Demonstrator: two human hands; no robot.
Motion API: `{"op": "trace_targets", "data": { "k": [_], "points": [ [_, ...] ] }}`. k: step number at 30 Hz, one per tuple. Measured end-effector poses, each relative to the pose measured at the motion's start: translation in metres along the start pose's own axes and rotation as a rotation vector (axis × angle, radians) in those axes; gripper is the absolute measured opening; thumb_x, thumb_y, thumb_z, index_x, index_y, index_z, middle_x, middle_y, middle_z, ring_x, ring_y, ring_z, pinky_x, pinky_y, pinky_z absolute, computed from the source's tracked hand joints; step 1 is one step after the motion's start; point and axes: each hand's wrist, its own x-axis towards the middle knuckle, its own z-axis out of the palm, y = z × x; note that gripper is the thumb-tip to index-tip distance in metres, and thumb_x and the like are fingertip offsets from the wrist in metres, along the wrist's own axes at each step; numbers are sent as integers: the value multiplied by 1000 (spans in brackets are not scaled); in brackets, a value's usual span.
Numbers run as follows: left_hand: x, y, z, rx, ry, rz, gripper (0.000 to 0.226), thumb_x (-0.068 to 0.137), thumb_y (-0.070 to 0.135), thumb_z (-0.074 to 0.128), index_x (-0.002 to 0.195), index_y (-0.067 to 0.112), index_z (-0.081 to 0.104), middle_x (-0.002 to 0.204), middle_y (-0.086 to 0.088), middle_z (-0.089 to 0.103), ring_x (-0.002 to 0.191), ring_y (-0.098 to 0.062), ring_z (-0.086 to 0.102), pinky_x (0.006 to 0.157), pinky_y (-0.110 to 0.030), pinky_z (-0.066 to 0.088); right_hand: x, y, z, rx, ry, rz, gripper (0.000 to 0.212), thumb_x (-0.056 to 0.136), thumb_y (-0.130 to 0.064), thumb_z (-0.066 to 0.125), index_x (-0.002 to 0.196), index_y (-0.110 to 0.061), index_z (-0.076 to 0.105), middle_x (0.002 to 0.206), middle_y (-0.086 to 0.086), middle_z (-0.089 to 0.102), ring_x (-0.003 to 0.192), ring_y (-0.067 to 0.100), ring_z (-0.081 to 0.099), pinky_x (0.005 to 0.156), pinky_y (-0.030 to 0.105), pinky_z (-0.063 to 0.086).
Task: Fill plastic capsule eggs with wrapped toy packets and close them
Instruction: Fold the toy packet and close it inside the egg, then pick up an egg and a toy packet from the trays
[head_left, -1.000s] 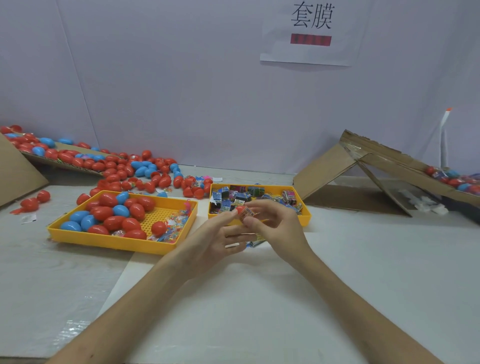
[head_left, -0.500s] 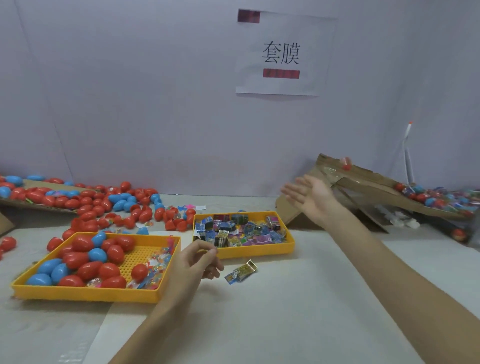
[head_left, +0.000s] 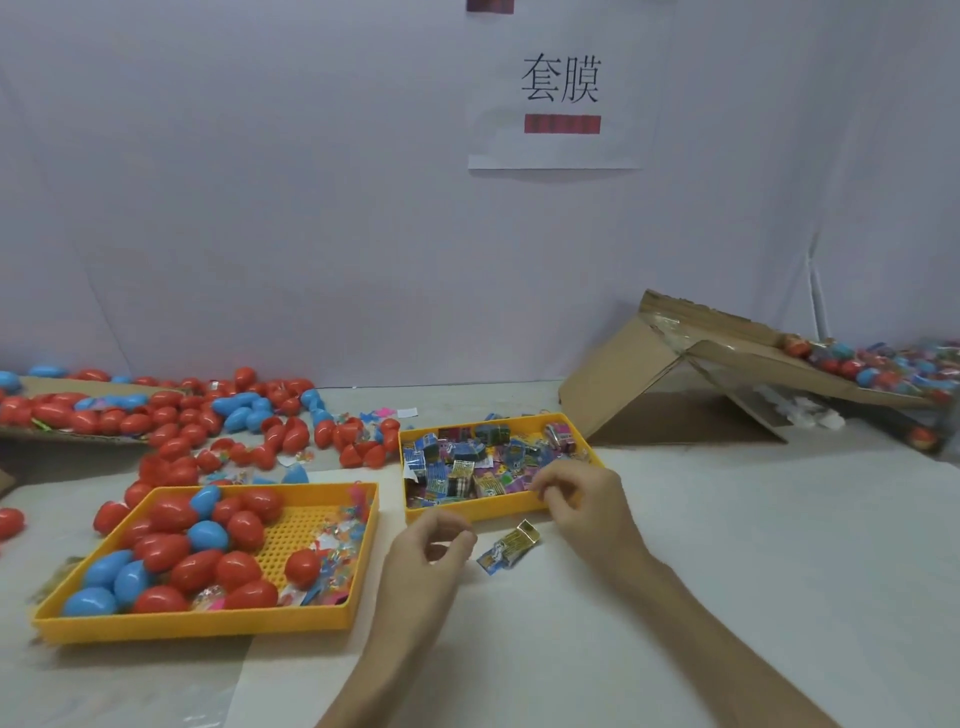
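Pulled back from the cardboard ramp, where it was stretched out flat half a second ago, the right hand now sits low over the near right corner of the packet tray. At the far left, a heap of loose eggs, mostly red with some blue, spreads across a flat cardboard sheet and spills onto the table. Just in front of it stands the egg tray, yellow, with red and blue tray eggs crowded in its left half and small clear toy bags along its right side. Beside that tray's near right corner is the left hand, raised a little, its fingers loosely curled with thumb and forefinger close but apart and nothing between them. A single loose packet, blue and gold, lies on the table between the two hands, touching neither. Behind it the packet tray holds a jumble of wrapped packets. The right hand's fingers curl down onto the packets at that corner; whether they pinch one cannot be told. Further right the ramp leans up, and filled eggs lie piled on its far slope. A paper sign hangs on the wall above.
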Motion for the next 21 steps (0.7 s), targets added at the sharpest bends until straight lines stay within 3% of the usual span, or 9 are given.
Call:
{"op": "trace_targets", "data": {
  "k": [4, 7, 13, 18, 21],
  "points": [
    [-2, -6, 1, 388, -89, 92, 27, 91, 26, 69, 110, 38, 53, 114, 21, 59, 101, -2, 58, 92, -32, 50, -7, 1, 0, -35, -189, -54, 25, 78, 0, 60, 78, -20, 74, 78, -18, 67, 74, 6, 62, 64, 11, 43],
    [-4, -10, 4, 650, -117, 190, 35, 89, 43, 66, 121, 41, 52, 118, 21, 47, 113, -6, 44, 98, -30, 41, -8, 1, -3, -38, -280, -49, 21, 78, 1, 66, 80, -18, 75, 80, -12, 67, 75, 10, 61, 65, 14, 45],
    [0, -13, 6, 627, -79, 185, 11, 92, 39, 68, 102, 38, 70, 104, 16, 47, 103, -6, 45, 91, -28, 41, -10, 0, -3, -18, -342, -62, 15, 81, -7, 71, 84, -21, 74, 82, -16, 62, 78, 8, 61, 68, 12, 43],
    [6, -13, 6, 615, -52, 189, 2, 89, 35, 73, 90, 36, 74, 96, 20, 49, 95, -3, 48, 80, -24, 42, -8, -2, 2, 34, -279, -161, 10, 82, -13, 70, 80, -22, 72, 82, -18, 61, 82, 4, 57, 72, 17, 42],
    [5, -11, 6, 620, -48, 190, 3, 89, 33, 73, 86, 33, 73, 96, 18, 51, 94, -5, 48, 80, -24, 43, -12, -4, 8, 68, -369, -100, 10, 83, -15, 70, 81, -24, 73, 84, -19, 61, 84, 5, 58, 72, 17, 43]
  ]
}}
